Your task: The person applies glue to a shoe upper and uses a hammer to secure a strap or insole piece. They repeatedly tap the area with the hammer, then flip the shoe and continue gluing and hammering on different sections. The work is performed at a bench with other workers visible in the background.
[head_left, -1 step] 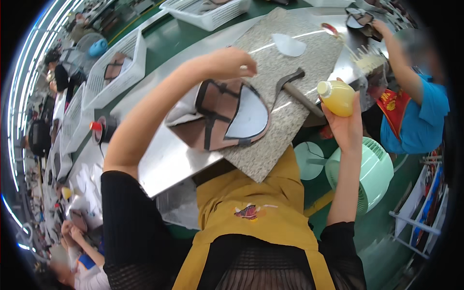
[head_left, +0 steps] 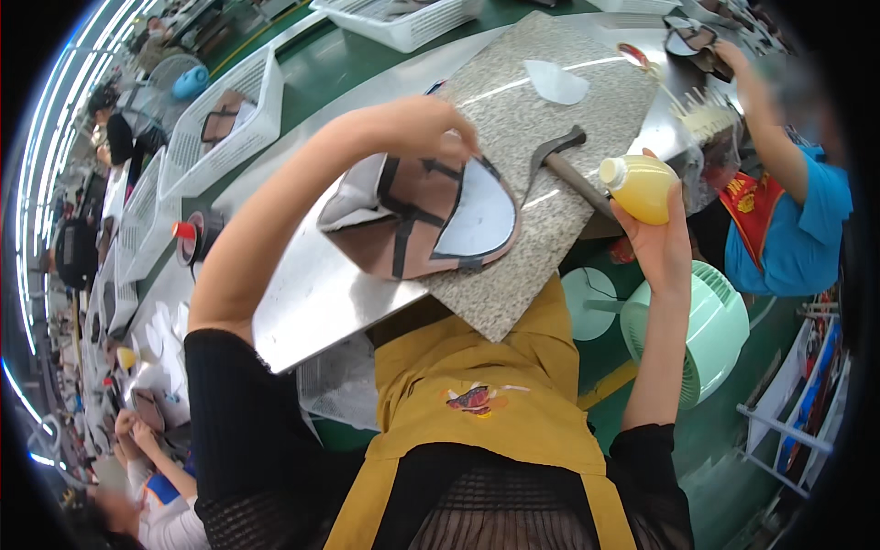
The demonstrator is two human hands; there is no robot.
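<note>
A brown shoe upper (head_left: 367, 247) with black tape strips lies across the metal table and the stone slab. A white, half-round toe piece (head_left: 472, 215) sits on its right end. Over the upper's far edge, my left hand (head_left: 422, 128) is bent down with its fingers curled together, the tips close to the toe piece. Whatever is between those fingertips, if anything, is hidden. To the right, my right hand (head_left: 655, 234) grips a rounded plastic squeeze bottle (head_left: 642, 188) of yellow liquid, its white neck tilted to the left. A hammer (head_left: 573, 179) rests on the slab between the upper and the bottle.
The speckled stone slab (head_left: 522, 266) carries another white toe piece (head_left: 556, 82). White baskets (head_left: 266, 110) stand beyond the metal table (head_left: 302, 312). A green fan (head_left: 687, 330) is at my right. A co-worker in a blue shirt (head_left: 779, 238) handles another upper at the far right.
My left hand has come down and slightly left, bringing its fingertips to the toe piece's far edge. The right hand keeps the bottle at nearly the same place.
</note>
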